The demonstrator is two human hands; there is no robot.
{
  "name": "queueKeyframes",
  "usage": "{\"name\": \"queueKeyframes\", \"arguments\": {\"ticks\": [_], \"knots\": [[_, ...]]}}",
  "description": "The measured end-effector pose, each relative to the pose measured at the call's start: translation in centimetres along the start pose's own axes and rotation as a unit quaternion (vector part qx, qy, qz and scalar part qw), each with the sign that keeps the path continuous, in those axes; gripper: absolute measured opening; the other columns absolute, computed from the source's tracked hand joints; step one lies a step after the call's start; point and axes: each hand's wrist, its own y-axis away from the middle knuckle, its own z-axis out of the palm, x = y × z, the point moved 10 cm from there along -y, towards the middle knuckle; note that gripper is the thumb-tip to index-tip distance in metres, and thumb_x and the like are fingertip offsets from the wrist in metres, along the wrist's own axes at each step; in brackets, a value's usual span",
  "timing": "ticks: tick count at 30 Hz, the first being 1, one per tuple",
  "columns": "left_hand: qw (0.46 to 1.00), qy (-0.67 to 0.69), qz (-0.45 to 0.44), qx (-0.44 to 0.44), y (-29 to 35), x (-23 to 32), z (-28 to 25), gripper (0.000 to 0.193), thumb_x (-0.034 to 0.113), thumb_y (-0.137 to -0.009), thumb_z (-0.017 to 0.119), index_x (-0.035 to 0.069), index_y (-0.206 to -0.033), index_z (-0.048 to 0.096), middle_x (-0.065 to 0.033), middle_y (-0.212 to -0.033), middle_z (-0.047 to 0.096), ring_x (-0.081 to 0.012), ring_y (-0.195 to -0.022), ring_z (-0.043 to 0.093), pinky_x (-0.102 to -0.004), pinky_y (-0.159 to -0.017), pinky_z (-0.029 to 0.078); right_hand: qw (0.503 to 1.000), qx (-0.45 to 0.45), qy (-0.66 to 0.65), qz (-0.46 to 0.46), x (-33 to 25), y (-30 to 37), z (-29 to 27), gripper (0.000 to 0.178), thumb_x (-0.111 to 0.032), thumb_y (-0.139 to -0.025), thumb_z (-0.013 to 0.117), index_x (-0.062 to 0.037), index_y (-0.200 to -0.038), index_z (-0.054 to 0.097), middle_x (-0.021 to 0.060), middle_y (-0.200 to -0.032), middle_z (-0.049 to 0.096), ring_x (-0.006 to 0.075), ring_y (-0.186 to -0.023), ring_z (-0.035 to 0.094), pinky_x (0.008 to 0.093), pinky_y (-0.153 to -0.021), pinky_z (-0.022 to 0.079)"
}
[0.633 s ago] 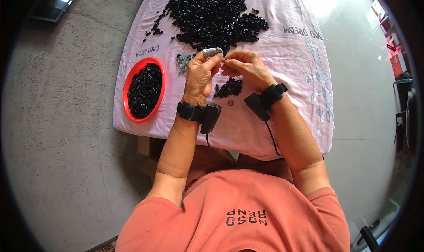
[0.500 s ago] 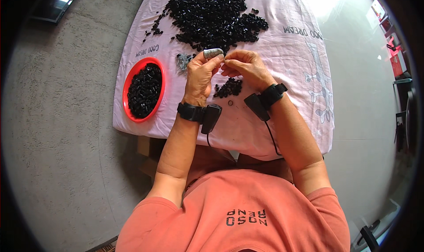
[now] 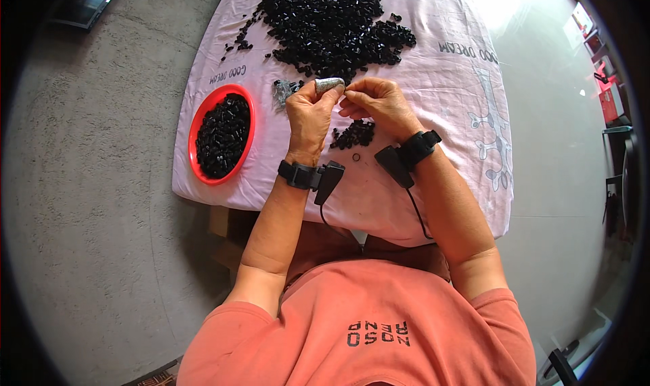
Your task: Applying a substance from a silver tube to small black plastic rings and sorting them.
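My left hand (image 3: 309, 122) is closed in a pinch, thumb against the forefinger. A silvery-grey cover or wrap (image 3: 330, 84) shows at that forefinger's end; its exact kind is unclear. Close on its right, my right hand (image 3: 386, 110) pinches with thumb and forefinger, the two hands' fingertips nearly meeting. What lies between the fingertips is too small to make out. Below the hands is a small cluster of black pieces (image 3: 353, 135), with a little dark ring (image 3: 356, 157) near it. Beyond them spreads a large heap of small glossy black pieces (image 3: 332, 27).
A red oval basin (image 3: 251, 130) full of black pieces stands at the table's left. Beside my left hand lies a clear plastic bag (image 3: 283, 93). A pale pink printed cloth (image 3: 433, 183) covers the table. Black straps with boxes and cables are on both wrists.
My left hand has turned slightly, and its grey-covered fingertip now tilts differently. The right hand holds its pinch in almost the same place. The whole view has shifted a little.
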Motion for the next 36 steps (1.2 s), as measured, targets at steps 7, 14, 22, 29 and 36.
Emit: {"name": "queueKeyframes", "arguments": {"ticks": [7,14,22,29,36], "knots": [[1.000,-0.018,0.009,0.000,0.0,-0.2,-0.1,0.007,0.003,-0.088,0.071,-0.001,-0.094,0.073,-0.0004,-0.084,0.071,-0.0049,-0.073,0.060,-0.0213,-0.065,0.048,1.000,-0.004,0.019,0.001,0.0,0.1,0.2,0.018,-0.008,-0.098,0.061,0.0042,-0.111,0.064,0.0130,-0.097,0.072,0.0196,-0.087,0.073,0.0276,-0.076,0.061],[1.000,-0.001,-0.003,-0.001,0.4,-0.5,-0.1,0.007,0.002,-0.088,0.070,-0.002,-0.093,0.073,-0.0011,-0.084,0.071,-0.0050,-0.072,0.060,-0.0210,-0.065,0.048,1.000,-0.020,0.019,0.006,0.0,0.2,0.5,0.020,-0.005,-0.096,0.062,0.0047,-0.114,0.065,0.0120,-0.100,0.071,0.0191,-0.089,0.073,0.0271,-0.077,0.061],[0.999,-0.039,0.018,-0.006,0.4,0.1,-0.2,0.008,0.003,-0.089,0.069,-0.002,-0.093,0.072,-0.0013,-0.083,0.070,-0.0051,-0.072,0.060,-0.0216,-0.064,0.049,0.999,-0.030,-0.018,0.008,0.2,0.4,0.8,0.025,-0.004,-0.097,0.060,0.0046,-0.120,0.059,0.0124,-0.105,0.070,0.0199,-0.095,0.072,0.0272,-0.079,0.061],[0.992,-0.111,0.056,-0.010,0.5,0.8,-0.3,0.008,0.004,-0.089,0.069,-0.002,-0.093,0.071,-0.0030,-0.082,0.071,-0.0055,-0.072,0.062,-0.0230,-0.062,0.051,1.000,0.001,-0.011,0.019,-0.2,0.6,0.8,0.019,-0.003,-0.098,0.057,0.0019,-0.116,0.055,0.0151,-0.101,0.070,0.0219,-0.090,0.073,0.0289,-0.076,0.062],[0.990,-0.124,0.058,-0.033,0.7,1.0,0.1,0.011,0.004,-0.087,0.070,-0.001,-0.097,0.070,-0.0053,-0.084,0.072,-0.0094,-0.075,0.066,-0.0260,-0.066,0.053,1.000,0.007,-0.021,-0.001,0.1,0.4,0.3,0.020,-0.004,-0.096,0.061,0.0008,-0.115,0.057,0.0137,-0.099,0.071,0.0192,-0.087,0.072,0.0275,-0.074,0.061]]}}
